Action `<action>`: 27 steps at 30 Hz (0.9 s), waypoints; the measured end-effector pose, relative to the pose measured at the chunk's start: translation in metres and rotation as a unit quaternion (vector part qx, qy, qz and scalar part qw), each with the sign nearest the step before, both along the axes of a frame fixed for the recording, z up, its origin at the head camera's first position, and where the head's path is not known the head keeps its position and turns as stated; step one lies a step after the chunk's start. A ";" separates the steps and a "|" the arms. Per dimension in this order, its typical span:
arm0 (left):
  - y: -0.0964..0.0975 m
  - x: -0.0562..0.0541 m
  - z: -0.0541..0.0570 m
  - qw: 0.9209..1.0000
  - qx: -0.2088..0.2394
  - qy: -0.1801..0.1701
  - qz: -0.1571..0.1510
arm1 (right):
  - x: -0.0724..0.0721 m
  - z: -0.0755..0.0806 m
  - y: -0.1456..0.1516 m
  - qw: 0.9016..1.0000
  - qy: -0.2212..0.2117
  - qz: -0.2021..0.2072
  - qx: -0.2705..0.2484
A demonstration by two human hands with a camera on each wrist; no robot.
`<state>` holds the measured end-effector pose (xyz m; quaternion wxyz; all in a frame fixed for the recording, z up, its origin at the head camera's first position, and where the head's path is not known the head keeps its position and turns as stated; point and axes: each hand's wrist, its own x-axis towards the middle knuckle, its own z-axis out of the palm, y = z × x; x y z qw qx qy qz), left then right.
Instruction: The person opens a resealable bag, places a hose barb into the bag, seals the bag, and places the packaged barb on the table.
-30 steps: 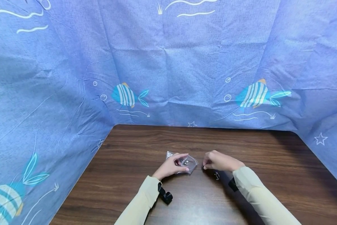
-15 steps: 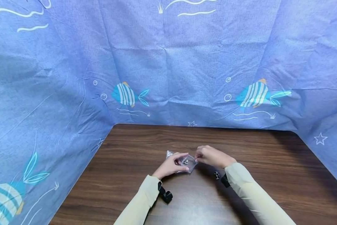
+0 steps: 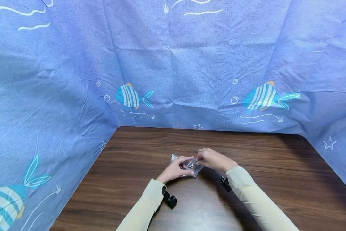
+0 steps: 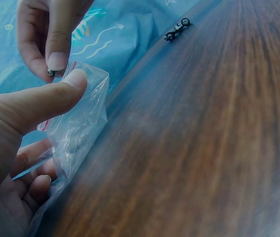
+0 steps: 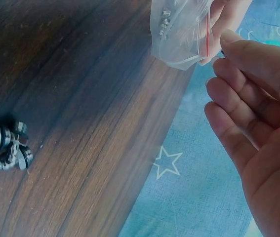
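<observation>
My left hand (image 3: 175,169) holds a small clear zip bag (image 4: 88,118) with a red stripe along its mouth, thumb on one side and fingers on the other. Several tiny silver metal pieces (image 5: 164,22) lie inside the bag. At the bag's mouth, my right hand (image 3: 216,159) pinches a tiny dark-and-silver metal piece (image 4: 51,73) between thumb and forefinger; its exact kind is too small to tell. The right hand's other fingers (image 5: 231,96) are loosely bent. A little pile of shiny metal fasteners (image 5: 6,148), some with hexagonal faces, sits on the table near my right wrist.
The dark wood-grain table (image 3: 138,154) spreads around both hands. A blue cloth (image 3: 196,64) printed with fish hangs behind and at the sides. Black wrist camera mounts (image 3: 170,199) sit on both wrists, the right one close to the pile.
My right hand has moved left from near the pile to the bag's mouth, carrying the tiny metal piece. The left hand and the bag have stayed almost still.
</observation>
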<state>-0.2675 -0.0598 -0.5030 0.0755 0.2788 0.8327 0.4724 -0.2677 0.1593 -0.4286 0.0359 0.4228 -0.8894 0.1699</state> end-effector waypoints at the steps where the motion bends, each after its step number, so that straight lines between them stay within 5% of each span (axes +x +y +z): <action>1: 0.000 0.000 0.000 1.000 0.001 -0.001 0.000 | 0.000 0.000 0.000 1.000 0.000 0.000 -0.001; 27: 0.000 0.000 0.000 1.000 0.000 -0.010 0.000 | -0.001 -0.001 -0.002 1.000 -0.004 0.001 -0.013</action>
